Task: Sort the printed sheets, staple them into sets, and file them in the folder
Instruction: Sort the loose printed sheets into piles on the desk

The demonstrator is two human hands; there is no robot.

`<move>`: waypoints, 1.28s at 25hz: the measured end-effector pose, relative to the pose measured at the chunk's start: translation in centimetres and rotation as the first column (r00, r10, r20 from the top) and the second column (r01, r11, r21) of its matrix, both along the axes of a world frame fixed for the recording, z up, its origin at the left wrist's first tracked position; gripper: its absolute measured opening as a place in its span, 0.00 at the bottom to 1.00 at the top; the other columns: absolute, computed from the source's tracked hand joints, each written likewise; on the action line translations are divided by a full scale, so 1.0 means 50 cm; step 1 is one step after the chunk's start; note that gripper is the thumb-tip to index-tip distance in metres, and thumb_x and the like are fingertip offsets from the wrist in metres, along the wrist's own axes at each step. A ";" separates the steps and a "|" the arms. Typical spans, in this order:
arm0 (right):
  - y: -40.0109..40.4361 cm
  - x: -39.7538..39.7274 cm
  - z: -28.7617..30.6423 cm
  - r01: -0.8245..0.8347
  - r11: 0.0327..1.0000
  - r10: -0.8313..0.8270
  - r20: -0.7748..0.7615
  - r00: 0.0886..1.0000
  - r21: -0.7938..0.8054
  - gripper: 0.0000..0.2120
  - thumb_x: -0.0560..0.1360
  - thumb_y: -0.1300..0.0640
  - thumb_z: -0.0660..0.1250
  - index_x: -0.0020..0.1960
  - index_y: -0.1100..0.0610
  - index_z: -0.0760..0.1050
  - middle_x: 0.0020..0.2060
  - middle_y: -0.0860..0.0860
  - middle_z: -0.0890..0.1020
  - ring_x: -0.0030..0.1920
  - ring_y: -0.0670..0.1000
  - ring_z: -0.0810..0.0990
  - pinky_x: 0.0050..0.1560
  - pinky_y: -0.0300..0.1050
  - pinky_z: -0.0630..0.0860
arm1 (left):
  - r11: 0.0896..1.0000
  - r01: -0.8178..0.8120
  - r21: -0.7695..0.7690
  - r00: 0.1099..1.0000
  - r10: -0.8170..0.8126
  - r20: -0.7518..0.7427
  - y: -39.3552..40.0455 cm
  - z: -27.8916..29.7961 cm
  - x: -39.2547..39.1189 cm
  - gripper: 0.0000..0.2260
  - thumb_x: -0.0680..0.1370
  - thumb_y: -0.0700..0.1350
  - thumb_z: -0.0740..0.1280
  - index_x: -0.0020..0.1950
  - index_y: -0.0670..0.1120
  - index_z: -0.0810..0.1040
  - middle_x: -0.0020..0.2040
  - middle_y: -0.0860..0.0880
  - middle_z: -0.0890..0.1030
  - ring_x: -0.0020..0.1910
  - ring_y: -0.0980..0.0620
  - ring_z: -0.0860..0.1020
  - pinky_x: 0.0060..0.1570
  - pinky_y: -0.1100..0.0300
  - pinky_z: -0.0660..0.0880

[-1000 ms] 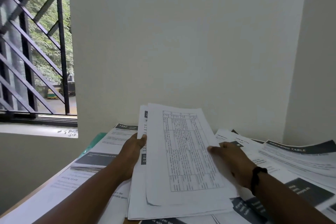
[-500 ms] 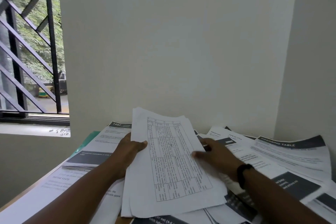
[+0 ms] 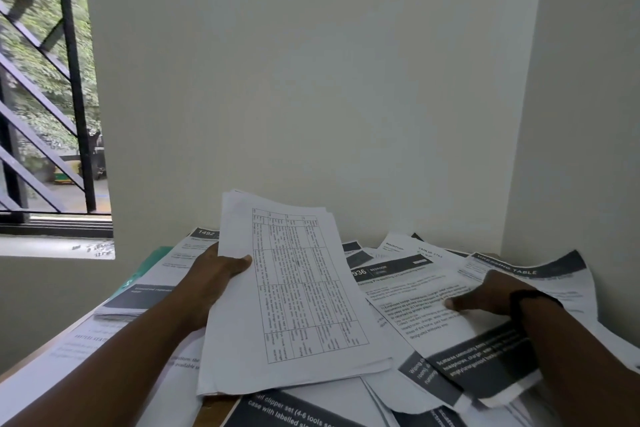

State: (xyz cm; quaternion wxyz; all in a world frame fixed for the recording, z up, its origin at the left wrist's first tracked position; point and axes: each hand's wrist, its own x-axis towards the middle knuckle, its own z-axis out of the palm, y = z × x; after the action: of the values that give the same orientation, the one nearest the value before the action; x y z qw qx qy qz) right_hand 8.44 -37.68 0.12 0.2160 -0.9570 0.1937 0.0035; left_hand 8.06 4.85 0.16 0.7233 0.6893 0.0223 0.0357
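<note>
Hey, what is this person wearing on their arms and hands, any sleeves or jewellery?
Both forearms are bare, with no sleeves in view. The right hand has a black band round its wrist. The left hand shows no ring, watch or glove.

This looks like a plain office corner or a spare room used for paperwork: bare off-white walls (image 3: 311, 80) meet above a table (image 3: 41, 354) buried in printed sheets (image 3: 415, 288). A barred window (image 3: 45, 97) shows trees and a street outside.
</note>
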 end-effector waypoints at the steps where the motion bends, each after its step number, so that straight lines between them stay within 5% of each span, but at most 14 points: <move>1: -0.002 0.001 -0.001 0.007 1.000 -0.007 -0.002 1.000 -0.014 0.50 0.60 0.36 0.77 0.71 0.62 0.64 0.67 0.57 0.73 0.51 0.52 0.73 0.49 0.42 0.70 | 1.000 -0.004 0.000 1.000 0.004 -0.002 -0.001 -0.001 0.000 0.15 0.78 0.38 0.66 0.64 0.49 0.72 0.56 0.41 0.82 0.50 0.37 0.82 0.54 0.37 0.77; 3: -0.009 0.008 -0.004 0.022 0.999 -0.021 0.011 1.000 -0.036 0.46 0.59 0.37 0.78 0.67 0.60 0.67 0.64 0.56 0.75 0.47 0.51 0.73 0.49 0.43 0.72 | 1.000 -0.015 -0.001 1.000 0.015 -0.007 -0.002 -0.002 0.002 0.15 0.78 0.38 0.66 0.64 0.49 0.72 0.56 0.41 0.82 0.50 0.37 0.82 0.54 0.37 0.77; 6: -0.021 0.020 -0.002 0.054 0.992 -0.046 0.075 0.996 -0.111 0.22 0.66 0.48 0.76 0.53 0.58 0.75 0.50 0.56 0.79 0.42 0.52 0.76 0.35 0.40 0.69 | 1.000 -0.021 -0.017 1.000 0.021 -0.008 0.000 -0.003 0.003 0.15 0.78 0.37 0.66 0.63 0.48 0.72 0.56 0.41 0.82 0.50 0.37 0.82 0.53 0.38 0.78; 8: -0.028 0.026 -0.002 0.048 0.987 -0.034 0.095 0.995 -0.154 0.14 0.69 0.52 0.71 0.51 0.60 0.79 0.49 0.56 0.81 0.43 0.53 0.78 0.31 0.37 0.67 | 0.999 -0.022 -0.030 1.000 0.021 -0.008 0.000 -0.003 0.002 0.14 0.78 0.36 0.66 0.63 0.48 0.72 0.55 0.41 0.82 0.50 0.37 0.82 0.52 0.39 0.78; 11: -0.036 0.031 -0.004 0.108 0.992 -0.090 0.247 0.965 -0.063 0.12 0.66 0.56 0.73 0.47 0.59 0.82 0.48 0.57 0.83 0.45 0.56 0.79 0.42 0.42 0.73 | 1.000 -0.021 -0.023 1.000 0.021 -0.003 0.001 -0.003 0.003 0.14 0.79 0.37 0.66 0.63 0.48 0.72 0.56 0.41 0.82 0.50 0.37 0.82 0.53 0.39 0.78; 14: -0.017 0.009 0.011 0.145 0.989 -0.132 0.352 0.927 -0.010 0.04 0.73 0.55 0.68 0.45 0.55 0.78 0.52 0.58 0.81 0.50 0.58 0.78 0.52 0.48 0.75 | 0.999 -0.031 -0.015 1.000 0.031 -0.005 0.004 -0.003 0.006 0.15 0.78 0.37 0.66 0.63 0.49 0.72 0.56 0.42 0.82 0.51 0.37 0.82 0.54 0.37 0.77; 16: 0.001 -0.011 0.032 0.175 0.982 -0.188 0.524 0.831 0.075 0.08 0.78 0.53 0.63 0.51 0.55 0.77 0.54 0.59 0.80 0.53 0.60 0.77 0.53 0.50 0.72 | 0.999 -0.034 -0.009 0.999 0.034 -0.009 0.003 -0.001 0.005 0.15 0.79 0.37 0.66 0.63 0.49 0.72 0.56 0.42 0.82 0.51 0.37 0.82 0.54 0.37 0.77; 18: 0.022 -0.031 0.063 0.124 0.951 -0.296 0.724 0.623 0.282 0.11 0.80 0.54 0.62 0.55 0.60 0.76 0.55 0.61 0.80 0.54 0.62 0.77 0.51 0.50 0.71 | 1.000 -0.029 -0.002 1.000 0.029 -0.011 0.002 -0.001 0.005 0.14 0.79 0.37 0.66 0.62 0.50 0.71 0.56 0.42 0.81 0.50 0.37 0.82 0.54 0.37 0.77; 21: 0.049 -0.049 0.106 -0.050 0.837 -0.478 0.774 0.415 0.544 0.14 0.80 0.55 0.61 0.61 0.62 0.74 0.58 0.60 0.78 0.58 0.60 0.76 0.54 0.46 0.69 | 1.000 -0.026 0.008 1.000 0.026 -0.016 0.000 0.000 0.003 0.15 0.79 0.37 0.66 0.62 0.50 0.71 0.56 0.42 0.81 0.50 0.37 0.82 0.53 0.38 0.78; 24: 0.074 -0.034 0.101 -0.147 0.720 -0.548 0.687 0.478 0.678 0.14 0.79 0.56 0.64 0.61 0.62 0.76 0.59 0.58 0.79 0.60 0.57 0.76 0.58 0.42 0.69 | 1.000 -0.018 0.021 1.000 0.019 -0.015 -0.002 0.000 0.001 0.14 0.79 0.38 0.66 0.61 0.51 0.71 0.56 0.43 0.81 0.50 0.37 0.82 0.54 0.37 0.77; 27: 0.119 -0.018 0.068 -0.259 0.653 -0.420 0.624 0.659 0.712 0.10 0.78 0.58 0.65 0.54 0.63 0.79 0.52 0.60 0.82 0.50 0.56 0.79 0.54 0.47 0.74 | 1.000 0.002 0.010 1.000 -0.002 0.002 -0.005 -0.001 -0.004 0.14 0.79 0.40 0.66 0.62 0.50 0.72 0.57 0.42 0.82 0.51 0.37 0.82 0.54 0.35 0.76; 32: 0.204 -0.029 0.039 -0.342 0.760 0.011 0.515 0.857 0.552 0.14 0.78 0.60 0.65 0.34 0.58 0.71 0.31 0.55 0.75 0.31 0.50 0.71 0.33 0.42 0.65 | 0.999 0.044 -0.028 0.996 -0.042 0.081 -0.017 -0.001 -0.012 0.13 0.79 0.42 0.66 0.64 0.47 0.74 0.53 0.41 0.83 0.48 0.38 0.83 0.47 0.41 0.80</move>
State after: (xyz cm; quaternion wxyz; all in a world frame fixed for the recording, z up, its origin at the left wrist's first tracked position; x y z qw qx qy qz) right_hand 7.01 -27.48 2.06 0.5612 -0.8136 0.0268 -0.1496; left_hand 7.44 4.02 0.10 0.7344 0.6767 -0.0209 0.0473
